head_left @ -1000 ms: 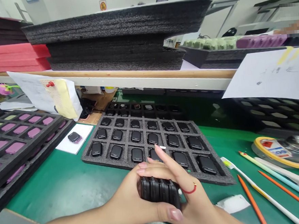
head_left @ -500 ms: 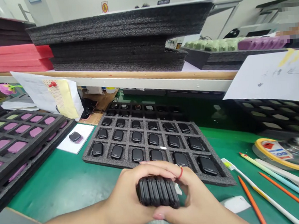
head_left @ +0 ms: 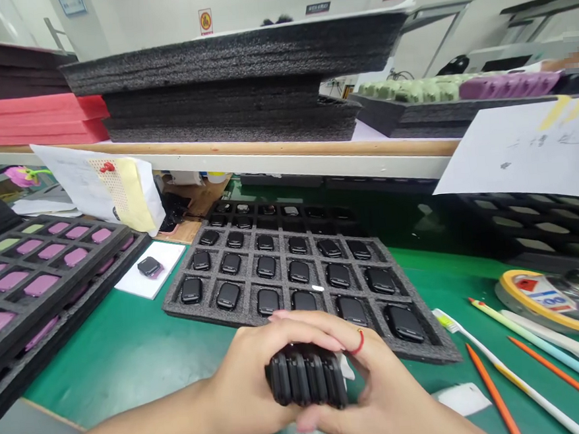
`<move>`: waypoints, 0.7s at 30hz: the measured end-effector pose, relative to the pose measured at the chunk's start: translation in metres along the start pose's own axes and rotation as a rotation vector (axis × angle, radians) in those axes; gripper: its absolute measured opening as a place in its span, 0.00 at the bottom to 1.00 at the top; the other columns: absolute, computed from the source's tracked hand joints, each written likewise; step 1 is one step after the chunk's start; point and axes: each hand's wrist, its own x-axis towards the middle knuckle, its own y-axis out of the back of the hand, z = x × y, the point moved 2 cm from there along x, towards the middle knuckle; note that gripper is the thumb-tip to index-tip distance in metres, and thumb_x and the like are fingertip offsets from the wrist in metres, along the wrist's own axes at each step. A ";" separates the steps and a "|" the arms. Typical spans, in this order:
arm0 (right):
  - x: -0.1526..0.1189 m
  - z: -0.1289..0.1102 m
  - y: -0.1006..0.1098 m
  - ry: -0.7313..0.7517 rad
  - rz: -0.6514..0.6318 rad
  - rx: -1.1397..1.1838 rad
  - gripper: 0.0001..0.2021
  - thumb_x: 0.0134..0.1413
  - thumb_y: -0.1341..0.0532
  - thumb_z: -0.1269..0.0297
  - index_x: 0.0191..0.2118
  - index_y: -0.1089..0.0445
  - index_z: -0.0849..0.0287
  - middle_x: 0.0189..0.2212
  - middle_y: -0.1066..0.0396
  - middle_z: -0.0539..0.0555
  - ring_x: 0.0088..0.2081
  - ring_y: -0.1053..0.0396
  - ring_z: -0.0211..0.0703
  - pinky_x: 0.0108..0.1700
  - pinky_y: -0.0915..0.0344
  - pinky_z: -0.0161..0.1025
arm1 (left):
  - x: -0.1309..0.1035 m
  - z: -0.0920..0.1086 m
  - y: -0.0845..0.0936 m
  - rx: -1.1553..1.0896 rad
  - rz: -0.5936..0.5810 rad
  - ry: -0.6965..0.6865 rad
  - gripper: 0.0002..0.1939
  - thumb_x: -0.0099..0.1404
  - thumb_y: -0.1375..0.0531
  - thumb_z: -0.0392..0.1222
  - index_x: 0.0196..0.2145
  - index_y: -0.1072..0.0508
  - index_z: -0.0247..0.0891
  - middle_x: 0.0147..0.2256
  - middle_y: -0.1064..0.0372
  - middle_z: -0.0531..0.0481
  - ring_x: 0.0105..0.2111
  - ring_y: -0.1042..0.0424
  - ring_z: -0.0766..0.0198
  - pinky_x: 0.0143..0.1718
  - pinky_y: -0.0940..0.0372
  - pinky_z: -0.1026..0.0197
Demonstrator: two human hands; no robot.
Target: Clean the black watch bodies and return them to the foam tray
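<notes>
My left hand (head_left: 248, 378) and my right hand (head_left: 380, 382) are wrapped around a row of several black smartwatch cases (head_left: 308, 378), pressed side by side on edge. My fingers arch over the top of the row, and the right thumb lies beneath its lower edge. A small white scrap (head_left: 347, 368) shows behind the row by the right hand. Just beyond my hands lies a dark grey foam tray (head_left: 202, 314) with similar rounded black pieces in its pockets. A thin white strip (head_left: 317, 288) rests on a divider there.
At left, stacked foam trays (head_left: 82, 271) hold purple and green pieces. One black-and-purple piece (head_left: 149, 266) sits on white paper (head_left: 136, 287). At right lie a toothbrush (head_left: 509, 377), orange sticks (head_left: 490, 388) and a yellow tape roll (head_left: 519, 310). A shelf (head_left: 275, 155) crosses overhead, bearing foam stacks.
The row of black cases has tipped slightly within my hands. Both hands keep their grip, and the whole view has shifted a little.
</notes>
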 end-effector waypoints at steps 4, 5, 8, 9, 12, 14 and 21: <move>-0.002 0.002 0.008 -0.051 0.024 0.192 0.38 0.52 0.37 0.35 0.65 0.40 0.45 0.62 0.34 0.57 0.63 0.35 0.56 0.62 0.35 0.51 | -0.002 0.001 -0.001 0.138 0.054 0.043 0.24 0.57 0.31 0.31 0.50 0.28 0.47 0.48 0.23 0.53 0.49 0.23 0.59 0.52 0.32 0.61; -0.003 0.003 0.009 -0.090 0.023 0.258 0.37 0.56 0.43 0.33 0.66 0.42 0.44 0.62 0.34 0.57 0.63 0.35 0.56 0.62 0.35 0.52 | -0.002 0.001 -0.001 0.154 0.066 0.037 0.24 0.57 0.31 0.30 0.50 0.28 0.47 0.48 0.22 0.53 0.49 0.23 0.59 0.52 0.32 0.61; -0.003 0.009 0.002 -0.242 -0.037 0.408 0.40 0.56 0.45 0.32 0.69 0.50 0.44 0.55 0.28 0.58 0.58 0.29 0.55 0.58 0.31 0.53 | -0.002 -0.001 -0.003 0.182 0.077 0.006 0.24 0.58 0.33 0.30 0.51 0.29 0.47 0.49 0.23 0.52 0.50 0.24 0.59 0.55 0.34 0.60; -0.003 0.011 -0.003 -0.278 -0.055 0.441 0.45 0.52 0.41 0.31 0.70 0.53 0.46 0.52 0.26 0.58 0.56 0.27 0.56 0.55 0.29 0.53 | -0.002 -0.002 -0.002 0.195 0.065 -0.010 0.24 0.60 0.33 0.32 0.52 0.30 0.47 0.49 0.23 0.51 0.50 0.24 0.58 0.57 0.36 0.58; -0.003 0.012 -0.015 -0.301 0.004 0.401 0.56 0.39 0.27 0.40 0.70 0.53 0.50 0.54 0.27 0.60 0.58 0.30 0.58 0.58 0.32 0.53 | -0.003 -0.005 0.000 0.268 -0.010 -0.133 0.23 0.65 0.35 0.44 0.56 0.32 0.49 0.50 0.24 0.49 0.53 0.28 0.54 0.63 0.44 0.51; -0.002 0.009 -0.018 -0.244 0.087 0.301 0.58 0.35 0.22 0.52 0.70 0.53 0.51 0.56 0.29 0.60 0.58 0.30 0.57 0.59 0.32 0.50 | -0.005 -0.009 0.002 0.345 -0.031 -0.199 0.25 0.68 0.39 0.51 0.61 0.36 0.50 0.54 0.29 0.45 0.57 0.33 0.50 0.64 0.47 0.47; -0.003 0.001 -0.011 -0.023 0.178 0.095 0.57 0.44 0.26 0.63 0.73 0.62 0.48 0.39 0.21 0.51 0.40 0.20 0.49 0.48 0.24 0.43 | -0.011 -0.015 -0.004 0.306 0.072 -0.091 0.52 0.56 0.29 0.37 0.67 0.56 0.58 0.70 0.60 0.43 0.70 0.57 0.42 0.67 0.52 0.38</move>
